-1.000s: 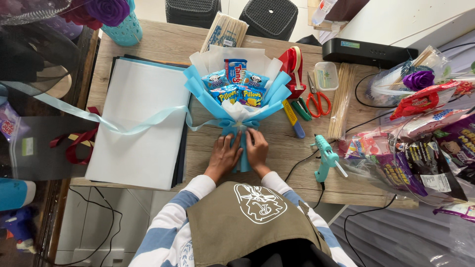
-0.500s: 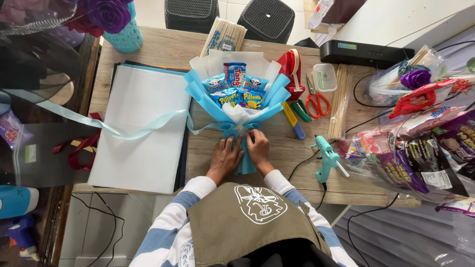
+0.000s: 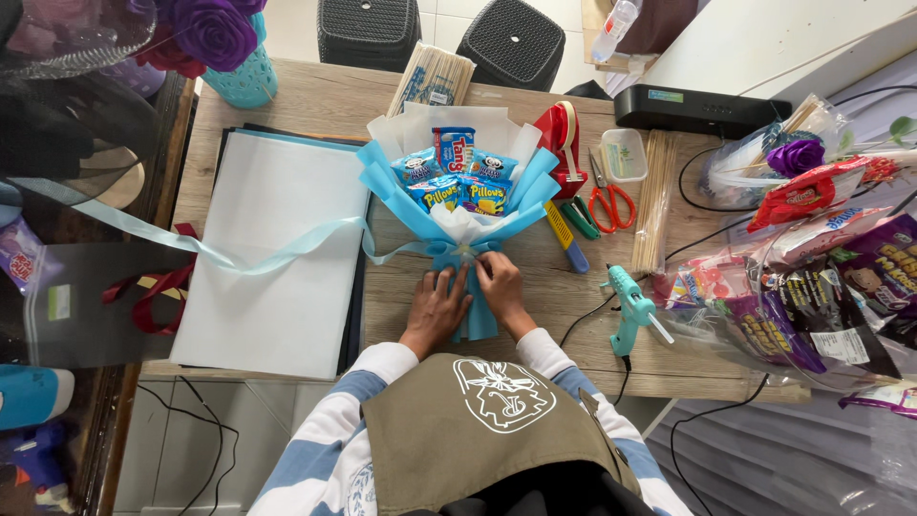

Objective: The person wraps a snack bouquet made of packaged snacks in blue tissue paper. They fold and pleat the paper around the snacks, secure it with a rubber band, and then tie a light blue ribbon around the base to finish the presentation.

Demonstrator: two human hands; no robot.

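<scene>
A bouquet of snack packets (image 3: 457,182) wrapped in blue and white paper lies on the wooden table (image 3: 315,100), its stem end towards me. My left hand (image 3: 437,311) and my right hand (image 3: 499,287) both rest on the narrow neck of the bouquet, fingers pinching the light blue ribbon (image 3: 258,256) where it is tied around the wrap. The long ribbon tail runs off to the left across a stack of white paper sheets (image 3: 272,253). The fingertips hide the knot itself.
Right of the bouquet lie a utility knife (image 3: 565,236), red scissors (image 3: 611,203), a tape dispenser (image 3: 564,143), wooden skewers (image 3: 655,201) and a teal glue gun (image 3: 630,308). Bags of snack packets (image 3: 812,287) crowd the right edge. A vase with purple flowers (image 3: 229,48) stands far left.
Both hands stay at the bouquet's neck and shift only slightly on the ribbon. The ribbon tail hangs a little lower across the white sheets.
</scene>
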